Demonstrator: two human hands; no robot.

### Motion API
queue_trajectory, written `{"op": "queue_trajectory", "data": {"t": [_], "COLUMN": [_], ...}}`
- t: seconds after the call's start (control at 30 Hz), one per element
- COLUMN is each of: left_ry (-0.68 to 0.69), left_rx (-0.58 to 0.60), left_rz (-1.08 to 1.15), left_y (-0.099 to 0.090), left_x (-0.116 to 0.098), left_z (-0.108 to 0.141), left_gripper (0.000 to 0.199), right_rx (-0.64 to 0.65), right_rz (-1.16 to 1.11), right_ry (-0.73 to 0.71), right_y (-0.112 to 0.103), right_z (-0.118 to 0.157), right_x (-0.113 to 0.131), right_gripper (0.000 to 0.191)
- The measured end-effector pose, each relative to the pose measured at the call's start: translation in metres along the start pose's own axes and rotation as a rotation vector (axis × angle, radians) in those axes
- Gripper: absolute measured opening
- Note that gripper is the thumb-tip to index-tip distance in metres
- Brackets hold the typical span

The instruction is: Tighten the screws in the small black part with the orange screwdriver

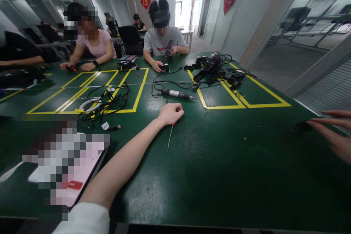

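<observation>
My left hand (170, 114) reaches across the green table and is closed around the handle of a screwdriver (170, 138). A bit of orange handle shows below the fist, and the thin metal shaft points down toward me. Just beyond this hand lies a black and silver electric screwdriver (175, 94) with its cord. At the right edge of the view is my right hand (333, 131), partly cut off. Its fingertips grip a small flat black piece (300, 127), whose kind I cannot make out, low over the table (219, 175).
Tangled black cables (211, 67) lie at the back right, and a coil of cables (109, 102) at the left. A blurred pink and white item (82, 168) sits near my left forearm. Across the table a person (164, 40) holds a power tool; another person (95, 44) sits left.
</observation>
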State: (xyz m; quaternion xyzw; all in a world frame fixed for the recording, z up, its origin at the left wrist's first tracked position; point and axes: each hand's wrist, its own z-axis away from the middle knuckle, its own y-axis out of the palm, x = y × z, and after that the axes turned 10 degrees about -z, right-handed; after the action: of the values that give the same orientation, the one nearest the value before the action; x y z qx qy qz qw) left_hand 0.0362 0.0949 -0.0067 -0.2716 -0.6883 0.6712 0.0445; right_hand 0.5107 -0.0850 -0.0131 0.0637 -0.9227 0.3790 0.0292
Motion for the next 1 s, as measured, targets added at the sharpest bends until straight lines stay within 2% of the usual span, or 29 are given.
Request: {"op": "queue_trajectory", "data": {"t": [0.07,0.17,0.4,0.83,1.0], "left_ry": [0.000,0.000,0.002,0.004,0.002], "left_rx": [0.001,0.006,0.006,0.000,0.003], "left_rz": [0.000,-0.003,-0.002,0.008,0.008], "left_y": [0.000,-0.001,-0.001,0.000,0.000], "left_x": [0.000,0.000,0.000,0.001,0.000], "left_z": [0.000,0.000,0.000,0.000,0.000], "left_gripper": [0.020,0.020,0.020,0.020,0.020], "right_rx": [-0.033,-0.098,-0.113,-0.052,-0.082], "right_rz": [-0.044,-0.052,-0.115,-0.161,-0.146], "right_ry": [-0.066,-0.051,-0.081,-0.016,-0.087], "right_y": [0.003,0.009,0.009,0.006,0.007], "right_z": [0.001,0.004,0.005,0.011,0.013], "right_x": [0.008,0.016,0.021,0.010,0.009], "right_gripper": [0.044,0.037,0.029,0.024,0.026]}}
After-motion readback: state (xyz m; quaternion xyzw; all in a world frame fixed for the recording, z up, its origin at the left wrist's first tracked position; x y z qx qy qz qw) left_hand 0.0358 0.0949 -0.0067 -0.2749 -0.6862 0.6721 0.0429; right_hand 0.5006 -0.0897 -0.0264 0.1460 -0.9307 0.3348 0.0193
